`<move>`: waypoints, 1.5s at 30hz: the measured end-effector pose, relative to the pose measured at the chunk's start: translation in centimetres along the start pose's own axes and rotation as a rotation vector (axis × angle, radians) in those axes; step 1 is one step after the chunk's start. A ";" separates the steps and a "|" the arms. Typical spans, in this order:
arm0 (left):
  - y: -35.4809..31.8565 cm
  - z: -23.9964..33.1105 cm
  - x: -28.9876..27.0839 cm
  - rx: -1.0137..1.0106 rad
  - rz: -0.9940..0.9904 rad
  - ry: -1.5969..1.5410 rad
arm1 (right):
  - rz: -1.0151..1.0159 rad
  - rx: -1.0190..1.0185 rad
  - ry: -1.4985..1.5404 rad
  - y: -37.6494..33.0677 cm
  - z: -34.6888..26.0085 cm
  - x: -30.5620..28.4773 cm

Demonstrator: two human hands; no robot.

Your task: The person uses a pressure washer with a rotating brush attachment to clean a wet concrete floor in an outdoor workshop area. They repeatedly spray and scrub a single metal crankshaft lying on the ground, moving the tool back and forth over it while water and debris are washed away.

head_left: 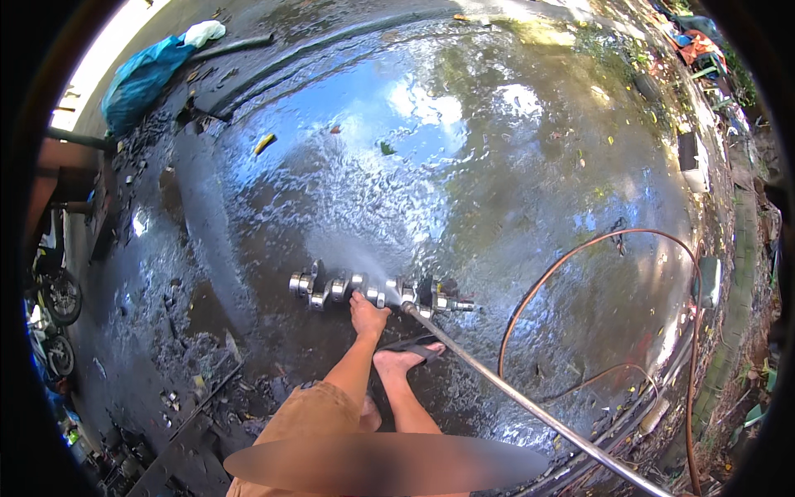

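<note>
Lying on the wet concrete floor [513, 166], the steel crankshaft [377, 291] sits just ahead of the person's feet, low enough for water to drain off. The left hand [367, 315] presses down on its middle journal, grip closed over it, seemingly to stop it rolling. A long metal spray lance [530, 406] angles in from lower right, jetting mist; the right hand is out of view.

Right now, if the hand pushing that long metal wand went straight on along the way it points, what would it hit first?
The crankshaft on the wet ground: the wand already ends right at it, beside a bare foot. The hand itself is out of view.
</note>
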State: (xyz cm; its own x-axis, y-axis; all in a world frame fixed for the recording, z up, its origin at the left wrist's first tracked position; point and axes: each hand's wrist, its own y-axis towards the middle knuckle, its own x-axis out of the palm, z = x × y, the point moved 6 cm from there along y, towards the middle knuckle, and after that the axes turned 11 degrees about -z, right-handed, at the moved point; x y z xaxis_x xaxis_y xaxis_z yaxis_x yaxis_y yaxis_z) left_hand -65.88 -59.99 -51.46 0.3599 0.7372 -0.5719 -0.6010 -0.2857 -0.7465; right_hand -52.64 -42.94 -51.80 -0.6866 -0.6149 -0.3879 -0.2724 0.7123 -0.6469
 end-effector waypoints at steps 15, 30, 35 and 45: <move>-16.2 -11.2 -15.1 0.100 -0.213 -0.369 | -0.816 -0.522 -1.323 -39.7 -55.5 -45.5; -54.4 -36.8 -28.9 -0.142 0.052 -0.940 | -0.913 -0.760 -0.901 -37.4 -56.9 -48.7; -66.6 -42.4 -18.2 -0.382 0.079 -0.988 | -0.952 -0.914 -0.950 -36.4 -57.1 -50.5; -74.6 -48.8 1.5 -0.633 -0.188 -1.147 | -0.985 -0.854 -0.858 -33.4 -55.9 -51.3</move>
State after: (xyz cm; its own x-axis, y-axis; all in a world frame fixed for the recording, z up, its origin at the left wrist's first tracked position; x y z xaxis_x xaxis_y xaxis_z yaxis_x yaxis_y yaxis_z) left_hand 14.32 -67.48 -13.27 -0.5913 0.8037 -0.0668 -0.0609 -0.1271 -0.9900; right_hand -46.02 -16.25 26.45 0.4818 -0.7276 -0.4883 -0.8591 -0.2822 -0.4270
